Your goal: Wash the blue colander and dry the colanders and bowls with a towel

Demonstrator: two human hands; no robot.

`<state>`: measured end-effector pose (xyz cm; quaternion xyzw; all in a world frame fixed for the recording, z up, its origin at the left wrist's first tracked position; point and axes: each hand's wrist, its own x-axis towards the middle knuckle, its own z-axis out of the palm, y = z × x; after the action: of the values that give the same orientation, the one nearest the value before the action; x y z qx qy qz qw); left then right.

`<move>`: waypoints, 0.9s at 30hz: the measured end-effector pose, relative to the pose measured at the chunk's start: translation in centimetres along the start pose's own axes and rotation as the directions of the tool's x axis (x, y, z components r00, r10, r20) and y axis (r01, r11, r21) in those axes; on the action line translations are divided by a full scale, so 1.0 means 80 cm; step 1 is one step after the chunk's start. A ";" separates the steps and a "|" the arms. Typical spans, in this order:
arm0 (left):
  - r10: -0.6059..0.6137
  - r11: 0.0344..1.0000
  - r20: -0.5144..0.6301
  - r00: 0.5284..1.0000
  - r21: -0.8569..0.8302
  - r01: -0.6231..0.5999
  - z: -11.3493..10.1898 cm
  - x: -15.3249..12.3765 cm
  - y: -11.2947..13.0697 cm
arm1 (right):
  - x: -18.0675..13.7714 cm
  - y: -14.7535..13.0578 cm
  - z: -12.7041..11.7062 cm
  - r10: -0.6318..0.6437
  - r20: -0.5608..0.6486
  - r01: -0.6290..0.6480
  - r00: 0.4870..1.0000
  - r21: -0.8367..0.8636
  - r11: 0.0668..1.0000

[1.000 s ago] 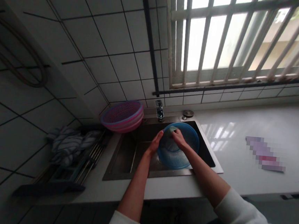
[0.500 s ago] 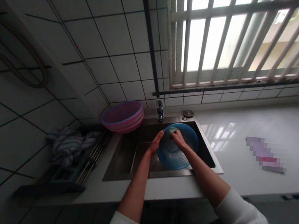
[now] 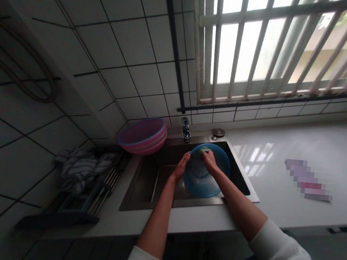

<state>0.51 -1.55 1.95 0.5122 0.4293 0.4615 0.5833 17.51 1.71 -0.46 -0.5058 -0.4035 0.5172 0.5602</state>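
A blue plastic basin [image 3: 203, 185] rests tilted in the metal sink [image 3: 143, 200], its inside facing me. My left hand [image 3: 183, 166] grips the basin's left rim, fingers closed around the edge. Inside the basin, my right hand [image 3: 209, 161] is closed on a greenish cloth [image 3: 202, 150] and presses it against the upper inner wall. Part of the cloth is hidden beneath the fingers.
Behind the sink stands a chrome faucet [image 3: 185, 129], with a round metal drain plug [image 3: 218, 132] nearby. Pink baskets [image 3: 144, 137] lean at the sink's back left corner. A striped cloth [image 3: 79, 168] lies on a rack at left. A blurred purple item [image 3: 307, 180] lies on the white counter [image 3: 270, 199].
My right hand has slid the cloth slightly to the right along the basin's upper inner wall. My left hand stays on the rim.
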 end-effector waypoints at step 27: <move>-0.007 1.000 0.039 0.999 -0.024 0.008 -0.005 -0.005 0.004 | -0.037 0.007 0.016 0.101 0.746 0.178 0.658 -0.284 0.942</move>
<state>0.02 -1.86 2.26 0.5125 0.4142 0.4543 0.5994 15.72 -1.03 -0.60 -0.3247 -0.6903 0.5917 0.2606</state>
